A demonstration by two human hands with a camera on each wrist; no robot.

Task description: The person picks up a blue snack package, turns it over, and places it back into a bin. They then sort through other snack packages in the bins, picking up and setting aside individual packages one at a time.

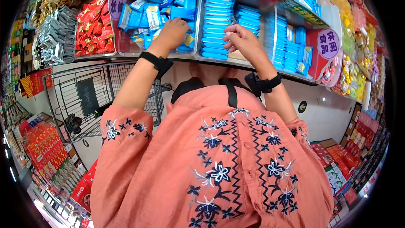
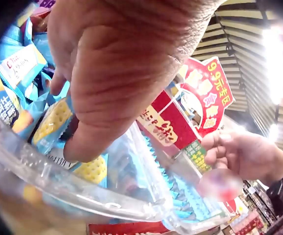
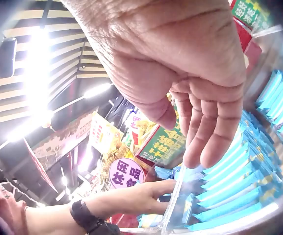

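My left hand (image 1: 173, 33) reaches down into a clear bin of loose blue cracker packets (image 1: 148, 18). In the left wrist view its thumb and a finger close on the edge of one blue cracker packet (image 2: 53, 126) with a cracker picture; the other fingers are mostly hidden behind the hand. My right hand (image 1: 244, 41) hovers over the neighbouring bin, where blue packets (image 1: 217, 25) stand in neat rows. Its fingers (image 3: 215, 142) hang loosely bent with nothing between them, close above the row in the right wrist view.
Red-wrapped sweets (image 1: 95, 27) and silver packets (image 1: 57, 38) fill bins at the left. More blue packets (image 1: 291, 46) stand in a bin at the right, beside a round purple sign (image 1: 328, 43). A shopping cart (image 1: 101, 93) stands below the shelf's left side.
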